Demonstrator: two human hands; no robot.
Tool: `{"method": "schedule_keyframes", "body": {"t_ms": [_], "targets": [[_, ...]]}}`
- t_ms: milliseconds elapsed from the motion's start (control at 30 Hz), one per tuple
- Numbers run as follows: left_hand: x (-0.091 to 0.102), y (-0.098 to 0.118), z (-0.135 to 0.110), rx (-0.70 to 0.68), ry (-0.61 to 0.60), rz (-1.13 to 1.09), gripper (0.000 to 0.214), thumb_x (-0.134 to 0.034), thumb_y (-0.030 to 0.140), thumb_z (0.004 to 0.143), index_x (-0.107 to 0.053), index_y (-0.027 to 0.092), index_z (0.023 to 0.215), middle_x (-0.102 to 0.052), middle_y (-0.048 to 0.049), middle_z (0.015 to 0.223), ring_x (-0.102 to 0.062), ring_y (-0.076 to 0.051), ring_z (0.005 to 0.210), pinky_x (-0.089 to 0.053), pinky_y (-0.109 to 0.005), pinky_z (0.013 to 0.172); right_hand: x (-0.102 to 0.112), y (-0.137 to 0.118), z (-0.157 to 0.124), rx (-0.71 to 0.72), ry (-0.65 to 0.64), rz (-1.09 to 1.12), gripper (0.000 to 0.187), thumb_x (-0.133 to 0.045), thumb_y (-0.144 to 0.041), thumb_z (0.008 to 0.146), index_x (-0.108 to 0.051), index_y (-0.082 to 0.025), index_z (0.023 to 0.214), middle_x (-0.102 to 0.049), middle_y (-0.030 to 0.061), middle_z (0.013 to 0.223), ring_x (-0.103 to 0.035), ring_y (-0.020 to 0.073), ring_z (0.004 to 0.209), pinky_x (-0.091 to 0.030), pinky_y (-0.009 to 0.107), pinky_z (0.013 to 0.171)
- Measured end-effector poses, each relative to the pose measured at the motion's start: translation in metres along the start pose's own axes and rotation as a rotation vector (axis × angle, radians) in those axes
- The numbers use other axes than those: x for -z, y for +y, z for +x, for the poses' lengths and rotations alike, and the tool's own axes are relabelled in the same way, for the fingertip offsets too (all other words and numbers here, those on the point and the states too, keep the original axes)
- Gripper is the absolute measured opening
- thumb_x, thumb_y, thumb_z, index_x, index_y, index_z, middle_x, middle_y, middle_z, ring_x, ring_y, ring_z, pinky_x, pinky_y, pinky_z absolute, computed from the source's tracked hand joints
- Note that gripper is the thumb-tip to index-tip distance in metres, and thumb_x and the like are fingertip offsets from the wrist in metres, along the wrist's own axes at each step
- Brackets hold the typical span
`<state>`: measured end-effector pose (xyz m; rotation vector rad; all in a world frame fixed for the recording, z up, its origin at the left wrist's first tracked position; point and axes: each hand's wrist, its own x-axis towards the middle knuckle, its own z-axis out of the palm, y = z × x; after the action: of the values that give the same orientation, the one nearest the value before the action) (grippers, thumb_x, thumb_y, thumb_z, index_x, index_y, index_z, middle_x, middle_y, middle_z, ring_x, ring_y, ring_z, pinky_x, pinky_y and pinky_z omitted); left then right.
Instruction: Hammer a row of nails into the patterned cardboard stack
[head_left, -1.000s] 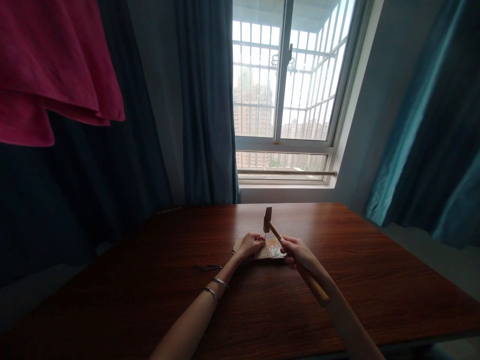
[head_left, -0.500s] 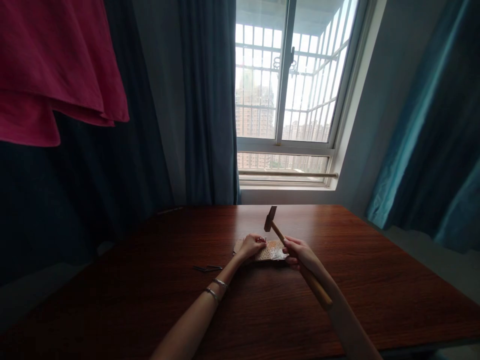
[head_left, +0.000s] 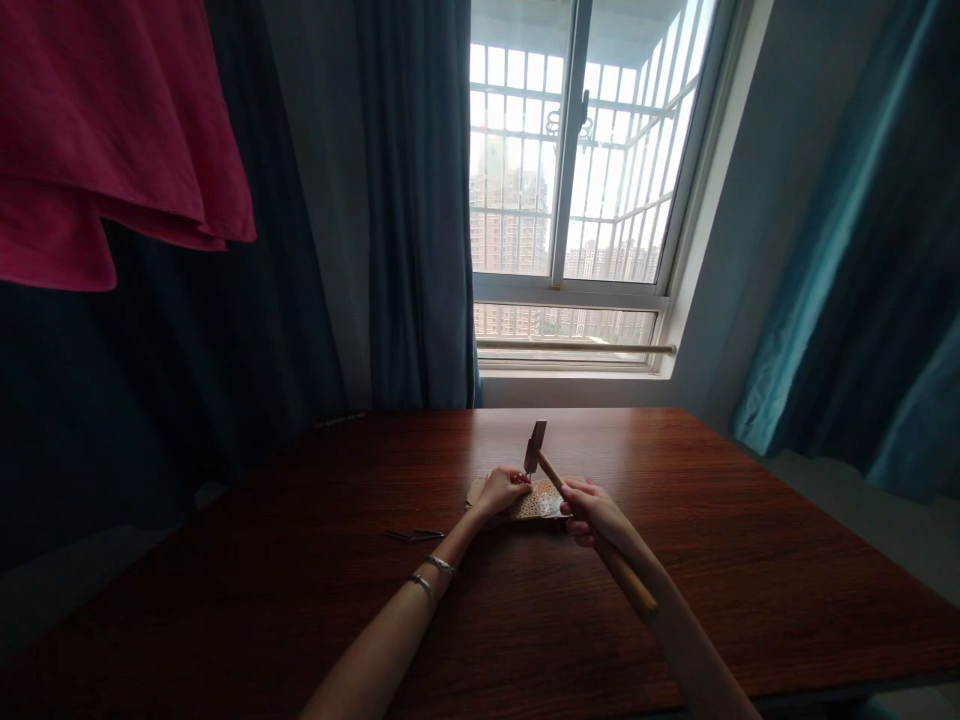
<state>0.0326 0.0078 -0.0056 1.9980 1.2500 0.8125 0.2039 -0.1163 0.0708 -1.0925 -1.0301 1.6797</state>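
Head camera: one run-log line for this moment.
left hand: on dotted board | right hand: grips hammer handle | hammer head: just above left hand | table: thin metal pieces left of board

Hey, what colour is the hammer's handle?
The hammer handle is light wooden tan; the head view shows it.

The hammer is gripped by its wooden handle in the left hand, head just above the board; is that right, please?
Not quite: the head view shows the hammer gripped by its wooden handle in the right hand, not the left hand, head just above the board.
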Motion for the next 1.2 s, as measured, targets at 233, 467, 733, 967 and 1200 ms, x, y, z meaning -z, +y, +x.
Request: {"method": "schedule_keyframes", "body": {"t_ms": [233, 467, 733, 967, 1200], "targets": [[-0.001, 0.0, 0.0, -0.015, 0.008, -0.012, 0.026, -0.058, 0.035, 0.065, -0.069, 0.013, 0.073, -0.066, -0.002, 0.07, -0.056, -0.017, 0.07, -0.038, -0.023, 0.061, -0.003, -0.003, -0.003, 0.035, -0.005, 0.005, 0.036, -0.06, -0.039, 0.071, -0.046, -0.022, 0.099, -0.046, -0.0068, 0.062, -0.032, 0.0008, 0.032, -0.019, 0.014, 0.028], [-0.002, -0.003, 0.002, -0.018, 0.004, -0.011, 0.029, -0.058, 0.036, 0.066, -0.07, 0.013, 0.077, -0.067, -0.0021, 0.072, -0.057, -0.017, 0.07, -0.038, -0.023, 0.061, -0.002, -0.004, -0.005, 0.007, 0.013, 0.026, 0.034, -0.06, -0.038, 0.07, -0.043, -0.022, 0.094, -0.045, -0.0072, 0.061, -0.031, 0.0005, 0.03, -0.017, 0.014, 0.028], [-0.001, 0.001, 0.0, -0.019, -0.003, -0.001, 0.028, -0.058, 0.035, 0.066, -0.07, 0.013, 0.078, -0.067, -0.0029, 0.073, -0.057, -0.017, 0.07, -0.039, -0.024, 0.063, 0.002, 0.004, -0.004, -0.01, -0.001, 0.043, 0.035, -0.06, -0.039, 0.07, -0.043, -0.023, 0.096, -0.047, -0.0078, 0.06, -0.031, 0.0011, 0.03, -0.018, 0.014, 0.029], [0.002, -0.001, -0.001, -0.047, 0.007, 0.023, 0.029, -0.057, 0.037, 0.066, -0.07, 0.014, 0.078, -0.067, -0.0025, 0.072, -0.057, -0.017, 0.069, -0.039, -0.023, 0.062, 0.0, -0.001, -0.006, 0.003, 0.027, 0.037, 0.033, -0.061, -0.04, 0.069, -0.041, -0.023, 0.088, -0.046, -0.0083, 0.06, -0.03, 0.0003, 0.03, -0.018, 0.014, 0.028], [-0.003, -0.012, 0.004, -0.084, -0.018, -0.016, 0.029, -0.057, 0.033, 0.064, -0.069, 0.013, 0.082, -0.065, -0.0026, 0.071, -0.057, -0.015, 0.067, -0.039, -0.022, 0.058, 0.0, -0.006, -0.009, -0.002, 0.044, 0.03, 0.033, -0.061, -0.038, 0.068, -0.043, -0.021, 0.091, -0.045, -0.0079, 0.06, -0.03, 0.0004, 0.03, -0.018, 0.015, 0.028]]}}
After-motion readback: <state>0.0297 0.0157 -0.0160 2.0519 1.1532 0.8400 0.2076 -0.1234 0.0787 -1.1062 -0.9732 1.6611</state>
